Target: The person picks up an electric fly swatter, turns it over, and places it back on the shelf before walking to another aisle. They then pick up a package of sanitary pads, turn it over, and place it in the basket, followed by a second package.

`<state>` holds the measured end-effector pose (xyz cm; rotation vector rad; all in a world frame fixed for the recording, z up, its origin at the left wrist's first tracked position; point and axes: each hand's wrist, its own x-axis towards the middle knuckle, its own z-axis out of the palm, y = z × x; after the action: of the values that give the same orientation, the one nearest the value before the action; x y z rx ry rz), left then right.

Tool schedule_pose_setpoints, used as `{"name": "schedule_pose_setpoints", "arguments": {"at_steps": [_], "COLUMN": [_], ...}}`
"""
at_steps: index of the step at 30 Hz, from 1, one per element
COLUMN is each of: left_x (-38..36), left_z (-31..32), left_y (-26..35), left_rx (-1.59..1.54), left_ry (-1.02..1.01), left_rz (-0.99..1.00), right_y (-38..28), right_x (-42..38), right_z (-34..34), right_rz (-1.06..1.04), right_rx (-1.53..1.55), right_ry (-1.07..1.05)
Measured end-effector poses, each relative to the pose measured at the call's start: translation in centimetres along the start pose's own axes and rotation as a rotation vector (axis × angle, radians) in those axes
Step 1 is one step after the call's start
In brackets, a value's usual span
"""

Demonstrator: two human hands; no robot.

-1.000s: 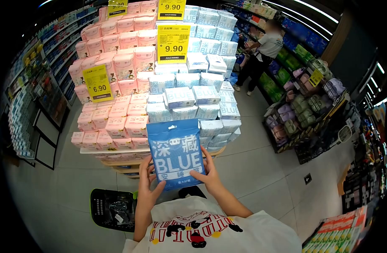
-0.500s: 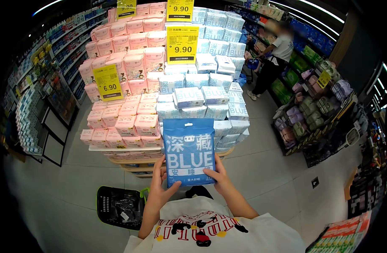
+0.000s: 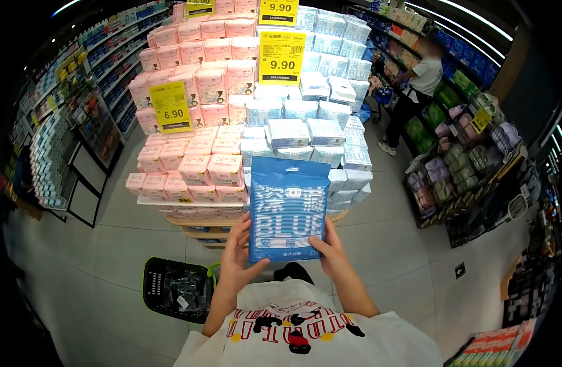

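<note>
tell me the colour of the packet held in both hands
The packet is blue with white and pale-blue print, seen best in the head view.

Exposure: we get the pale packs (image 3: 288,132) bright, nearly washed out | Source: white ceiling strips (image 3: 476,19) glare upper right | Dim: right-edge racks (image 3: 527,290), black corners | Lens: we see edges bowed, fisheye | Focus: 1 blue pack (image 3: 289,209) crisp, standing person's head (image 3: 432,47) blurred

The head-worn camera looks forward and down over the wearer's shirt (image 3: 268,350); the blue packet (image 3: 290,211) is close, the front edge of the display stand (image 3: 152,200) farther off.
</note>
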<state>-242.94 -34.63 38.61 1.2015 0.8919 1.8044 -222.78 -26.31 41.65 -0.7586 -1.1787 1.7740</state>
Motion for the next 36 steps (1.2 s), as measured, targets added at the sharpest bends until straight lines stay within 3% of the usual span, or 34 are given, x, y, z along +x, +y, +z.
{"name": "schedule_pose_setpoints", "arguments": {"at_steps": [7,11,16,36], "left_x": [-0.4,-0.5,-1.0,-1.6], "left_z": [0.0,0.0,-0.5,-2.1], "left_y": [0.6,0.6,-0.8,-0.3], "left_rx": [0.020,0.100,0.167,0.097], "left_ry": [-0.055,-0.061,-0.015,0.034], "left_rz": [0.013,-0.003,0.041,0.036], "right_y": [-0.4,-0.7,-1.1,-1.3], "right_x": [-0.5,-0.7,-0.9,-0.2], "right_z": [0.0,0.2,0.5,-0.2], "right_rz": [-0.195,-0.208,-0.297,-0.265], "right_rx": [-0.148,-0.122,-0.224,-0.348], "right_ry": [-0.042,-0.056,-0.214,-0.338]}}
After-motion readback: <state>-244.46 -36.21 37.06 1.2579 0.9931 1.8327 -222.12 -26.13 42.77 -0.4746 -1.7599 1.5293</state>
